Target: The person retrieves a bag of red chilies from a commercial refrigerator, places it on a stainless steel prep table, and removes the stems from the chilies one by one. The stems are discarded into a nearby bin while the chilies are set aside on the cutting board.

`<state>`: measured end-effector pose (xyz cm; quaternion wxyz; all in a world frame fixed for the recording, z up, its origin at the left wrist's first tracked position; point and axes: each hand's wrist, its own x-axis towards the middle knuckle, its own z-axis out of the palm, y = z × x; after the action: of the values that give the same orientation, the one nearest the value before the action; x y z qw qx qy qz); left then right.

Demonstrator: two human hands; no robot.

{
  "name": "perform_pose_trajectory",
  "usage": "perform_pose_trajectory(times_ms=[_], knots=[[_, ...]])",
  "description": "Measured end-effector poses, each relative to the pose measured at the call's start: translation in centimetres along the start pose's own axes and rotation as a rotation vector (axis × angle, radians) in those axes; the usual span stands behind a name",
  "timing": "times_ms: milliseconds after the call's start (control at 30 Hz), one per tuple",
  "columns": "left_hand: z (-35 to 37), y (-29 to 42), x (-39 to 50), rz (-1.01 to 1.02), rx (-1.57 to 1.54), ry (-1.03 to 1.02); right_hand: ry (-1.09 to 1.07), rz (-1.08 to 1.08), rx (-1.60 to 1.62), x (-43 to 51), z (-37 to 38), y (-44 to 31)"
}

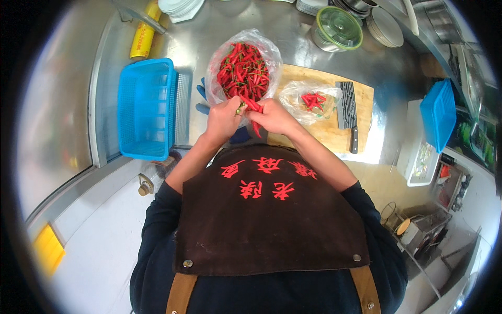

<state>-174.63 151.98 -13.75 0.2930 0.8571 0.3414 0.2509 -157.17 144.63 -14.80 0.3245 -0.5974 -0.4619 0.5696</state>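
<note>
A clear plastic bag (276, 53) full of red chili peppers (243, 68) with green stems stands open on the steel counter. At its near edge my two hands meet. My left hand (224, 117) pinches the green stems of some red chilies. In my right hand (276, 115) are several red chilies (255, 106), one pointing down below the fingers. Right of the hands, a second clear bag (290, 98) with a few red chilies (313, 101) lies on a wooden cutting board (306, 72). A cleaver (346, 106) with a black handle rests on the board beside it.
A blue plastic basket (147, 110) stands at left, near a yellow roll-shaped package (143, 39). Blue gloves (202, 108) lie partly under the bag. A green-lidded container (339, 27) and stacked plates (384, 27) are at the back. Another blue basket (437, 114) and a white bin (411, 172) are at right.
</note>
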Motion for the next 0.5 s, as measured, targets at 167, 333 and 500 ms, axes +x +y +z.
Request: perform_pose_trajectory(times_ms=[167, 333, 500], knots=[[0.5, -1.5, 0.3, -0.408, -0.379, -0.083, 0.206, -0.247, -0.364, -3.5, -1.8, -0.1], [-0.7, -2.9, -0.2, -0.685, -1.056, -0.076, 0.558, -0.294, -0.773, -5.7, -7.7, 3.8], [-0.9, -3.3, -0.9, -0.659, -1.263, -0.021, 0.432, 0.140, -1.131, -4.9, -12.3, 8.7]])
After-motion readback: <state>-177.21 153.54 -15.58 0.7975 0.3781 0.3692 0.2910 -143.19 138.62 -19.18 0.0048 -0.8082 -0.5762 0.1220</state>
